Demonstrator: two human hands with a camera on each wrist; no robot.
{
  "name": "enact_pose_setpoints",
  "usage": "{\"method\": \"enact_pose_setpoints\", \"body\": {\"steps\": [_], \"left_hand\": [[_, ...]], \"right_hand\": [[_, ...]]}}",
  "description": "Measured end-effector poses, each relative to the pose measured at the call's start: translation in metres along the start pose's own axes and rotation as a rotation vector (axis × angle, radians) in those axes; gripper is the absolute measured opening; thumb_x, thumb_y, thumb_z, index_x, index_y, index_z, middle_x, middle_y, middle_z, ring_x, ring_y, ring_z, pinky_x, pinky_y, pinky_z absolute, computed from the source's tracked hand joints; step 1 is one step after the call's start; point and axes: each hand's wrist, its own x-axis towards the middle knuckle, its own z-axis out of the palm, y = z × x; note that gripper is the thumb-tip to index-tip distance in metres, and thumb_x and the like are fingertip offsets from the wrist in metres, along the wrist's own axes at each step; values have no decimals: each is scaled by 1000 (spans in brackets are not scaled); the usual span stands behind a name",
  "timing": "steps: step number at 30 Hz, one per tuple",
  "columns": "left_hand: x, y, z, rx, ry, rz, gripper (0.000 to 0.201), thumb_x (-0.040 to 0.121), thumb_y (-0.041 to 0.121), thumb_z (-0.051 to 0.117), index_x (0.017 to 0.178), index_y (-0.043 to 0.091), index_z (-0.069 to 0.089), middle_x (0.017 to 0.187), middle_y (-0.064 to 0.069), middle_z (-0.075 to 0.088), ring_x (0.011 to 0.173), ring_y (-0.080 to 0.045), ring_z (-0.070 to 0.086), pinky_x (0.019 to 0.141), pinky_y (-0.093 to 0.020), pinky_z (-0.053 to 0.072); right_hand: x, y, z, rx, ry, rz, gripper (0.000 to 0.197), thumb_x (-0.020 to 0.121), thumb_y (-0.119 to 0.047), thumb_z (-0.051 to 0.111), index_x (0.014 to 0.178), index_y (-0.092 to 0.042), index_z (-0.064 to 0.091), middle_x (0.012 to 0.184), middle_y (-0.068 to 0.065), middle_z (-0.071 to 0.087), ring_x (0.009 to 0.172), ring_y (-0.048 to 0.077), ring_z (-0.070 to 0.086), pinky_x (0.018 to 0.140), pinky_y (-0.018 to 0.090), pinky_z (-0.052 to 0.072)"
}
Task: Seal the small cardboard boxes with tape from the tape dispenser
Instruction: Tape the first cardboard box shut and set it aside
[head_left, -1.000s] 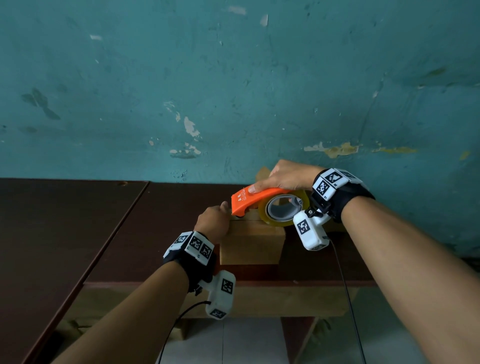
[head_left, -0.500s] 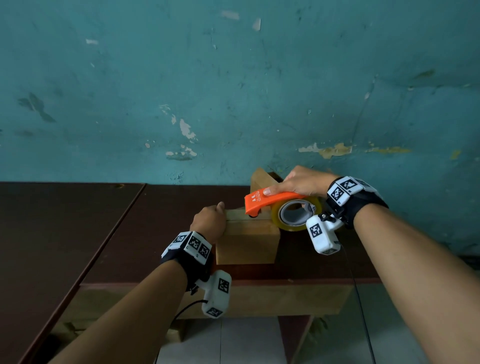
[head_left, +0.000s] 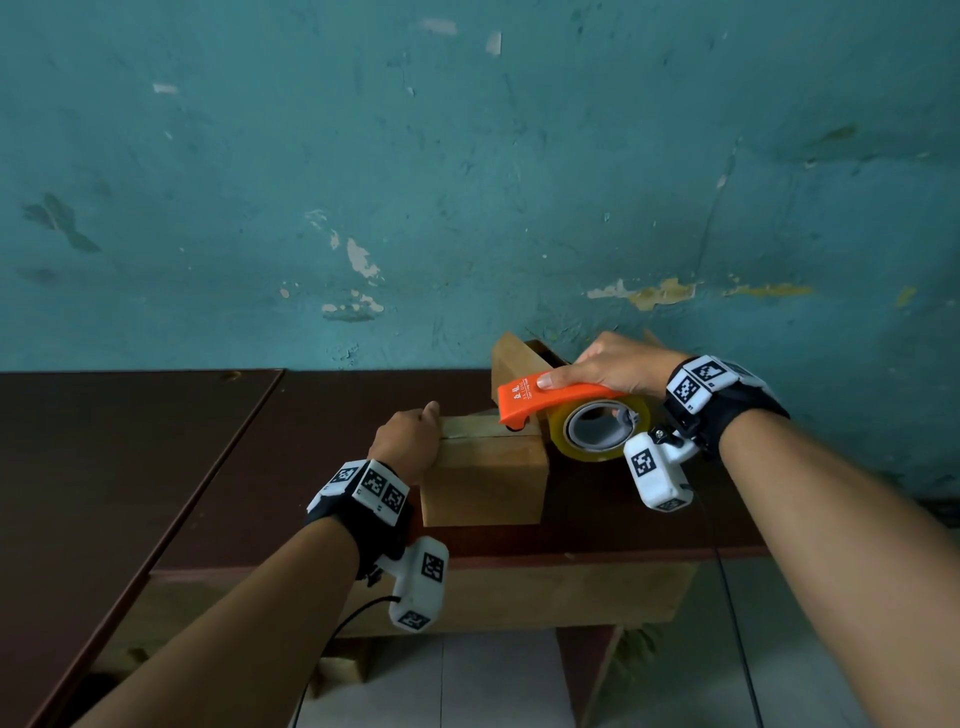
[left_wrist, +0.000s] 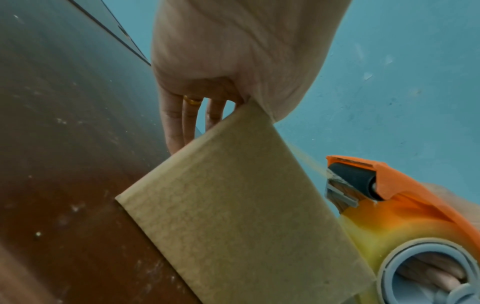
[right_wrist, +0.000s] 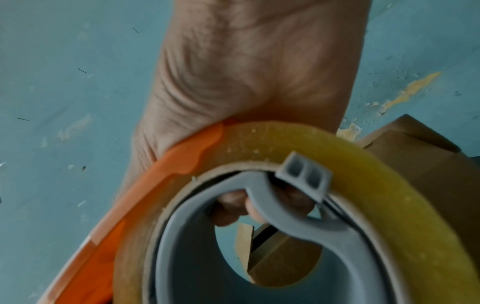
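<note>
Rightward along the box top, the orange tape dispenser (head_left: 550, 402) had travelled since a second earlier, its nose then at the right end of the small cardboard box (head_left: 485, 478) rather than the left, and its yellowish tape roll (head_left: 597, 428) hung past the box's right side. From the head view, the box sat near the front edge of the dark brown table (head_left: 322, 415), right of the seam between two tabletops. The left hand (head_left: 408, 441) pressed against the box's left end as before, thumb over the top edge. The right hand (head_left: 618, 366) lay over the dispenser, thumb extended along its orange cover. Behind it stood a second, open box (head_left: 514, 358) by the table's back edge, against the teal wall (head_left: 467, 182).

From the left wrist view, straight fingers (left_wrist: 176, 123) ran down the box's left face, one wearing a gold ring (left_wrist: 192, 100); the dispenser's dark roller (left_wrist: 350, 183) and a taut tape strip showed off the box's corner.

From the right wrist view, fingertips (right_wrist: 233, 207) curled inside the grey core (right_wrist: 207, 236), gripping the dispenser.
</note>
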Motion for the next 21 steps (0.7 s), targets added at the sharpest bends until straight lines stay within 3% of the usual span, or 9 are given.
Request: {"method": "enact_pose_setpoints", "body": {"steps": [6, 11, 15, 21], "left_hand": [[2, -1, -1, -5, -15, 7, 58, 109, 55, 26, 117, 15, 67, 114, -14, 66, 110, -34, 64, 99, -52, 55], [3, -1, 1, 4, -8, 3, 59, 108, 56, 26, 115, 15, 68, 114, -14, 66, 109, -34, 64, 101, -50, 54], [3, -1, 1, 15, -7, 4, 59, 108, 56, 26, 115, 14, 67, 113, -13, 66, 110, -33, 64, 101, -49, 53], [2, 0, 0, 27, -7, -1, 56, 108, 57, 27, 106, 17, 66, 108, -12, 66, 103, -31, 65, 98, -48, 56]], "right_hand": [[-9, 8, -9, 3, 26, 34, 98, 35, -102, 72, 72, -11, 68, 65, 9, 61, 60, 22, 60, 64, 29, 46], [-21, 23, -16, 30, 54, 56, 79, 50, -90, 74, 63, -12, 67, 64, 9, 64, 60, 23, 62, 68, 30, 48], [-25, 33, -19, 24, 69, 48, 103, 41, -100, 72, 74, -2, 71, 70, 13, 64, 64, 23, 63, 76, 35, 48], [-31, 35, -20, 34, 59, 34, 98, 38, -102, 71, 71, -10, 69, 69, 13, 63, 65, 23, 62, 75, 32, 48]]}}
